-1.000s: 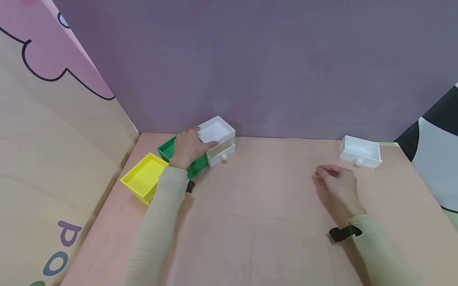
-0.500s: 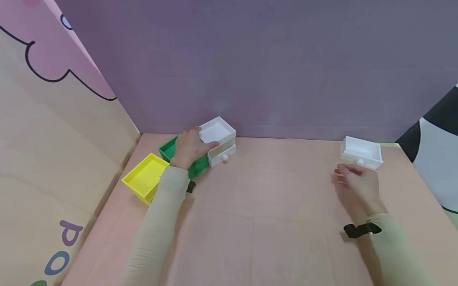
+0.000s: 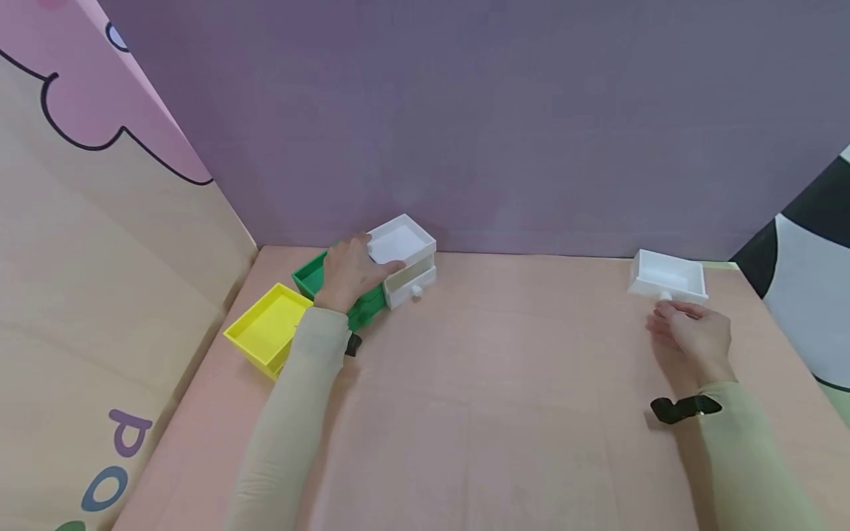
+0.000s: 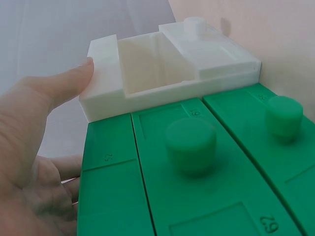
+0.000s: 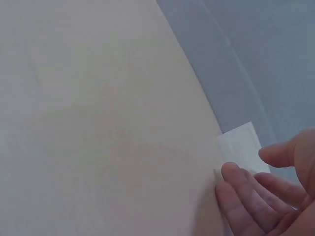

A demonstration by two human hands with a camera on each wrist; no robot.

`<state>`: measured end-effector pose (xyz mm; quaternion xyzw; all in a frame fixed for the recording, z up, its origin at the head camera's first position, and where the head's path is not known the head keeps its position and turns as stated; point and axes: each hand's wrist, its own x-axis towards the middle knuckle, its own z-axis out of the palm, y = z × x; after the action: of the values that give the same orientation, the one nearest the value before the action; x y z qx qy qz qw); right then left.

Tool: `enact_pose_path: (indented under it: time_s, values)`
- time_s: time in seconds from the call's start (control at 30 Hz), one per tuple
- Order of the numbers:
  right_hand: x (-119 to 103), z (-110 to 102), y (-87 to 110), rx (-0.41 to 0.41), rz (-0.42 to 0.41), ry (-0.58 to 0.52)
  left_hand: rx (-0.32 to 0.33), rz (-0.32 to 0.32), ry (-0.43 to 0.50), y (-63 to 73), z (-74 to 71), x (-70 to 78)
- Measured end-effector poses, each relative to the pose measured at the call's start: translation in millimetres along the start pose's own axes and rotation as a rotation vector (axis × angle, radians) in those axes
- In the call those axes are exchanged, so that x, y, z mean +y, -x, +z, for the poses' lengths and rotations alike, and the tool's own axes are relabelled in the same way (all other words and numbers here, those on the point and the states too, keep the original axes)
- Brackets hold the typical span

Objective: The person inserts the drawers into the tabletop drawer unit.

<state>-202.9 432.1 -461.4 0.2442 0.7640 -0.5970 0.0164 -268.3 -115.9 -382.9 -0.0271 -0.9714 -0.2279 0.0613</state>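
A small white cabinet point(image 3: 401, 240) with a tray-like top stands at the back left beside a green cabinet point(image 4: 194, 196). Its upper slot is vacant, while a white drawer with a round knob point(image 4: 195, 27) fills the lower one. My left hand point(image 3: 348, 274) holds the white cabinet, the thumb point(image 4: 81, 78) pressing its front above the slot; the other fingers are partly hidden behind the cabinets. A loose white drawer point(image 3: 669, 274) lies at the far right, its knob toward me. Right in front of that knob is my right hand point(image 3: 697, 335), thumb and fingers apart.
Left of the green cabinet, a yellow cabinet point(image 3: 268, 328) stands partly hidden by my left forearm. A purple-grey wall point(image 3: 505, 133) rises behind the pink tabletop point(image 3: 505, 398). A printed panel point(image 3: 119, 258) closes off the left side.
My right hand has moved right across the tabletop to the loose white drawer's knob. The left hand has stayed in place on the white cabinet.
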Motion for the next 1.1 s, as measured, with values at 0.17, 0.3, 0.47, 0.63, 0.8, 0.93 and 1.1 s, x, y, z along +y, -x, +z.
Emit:
enact_pose_path:
  time_s: [0.17,0.3,0.47,0.63,0.8,0.93,1.1]
  values:
    - [0,0,-6.0,0.016,0.05,-0.085,-0.005,0.008,0.01,0.2,0.8,1.3]
    - [0,2,-9.1,0.049,0.078,-0.143,-0.002,0.005,0.003,0.1,1.9,0.9]
    - [-1,4,-13.5,0.095,0.081,-0.219,0.006,-0.003,-0.006,0.5,1.9,0.4]
    - [0,6,-18.9,0.118,0.061,-0.22,0.002,-0.005,0.001,1.3,2.4,-0.1]
    - [3,6,-24.1,0.152,0.083,-0.164,-0.007,0.0,0.004,1.2,3.9,-0.4]
    - [5,4,-27.7,0.184,0.092,-0.071,-0.004,0.009,0.008,1.1,6.0,-0.4]
    - [8,3,-31.3,0.193,0.067,-0.056,-0.008,0.003,0.009,0.9,7.0,-0.6]
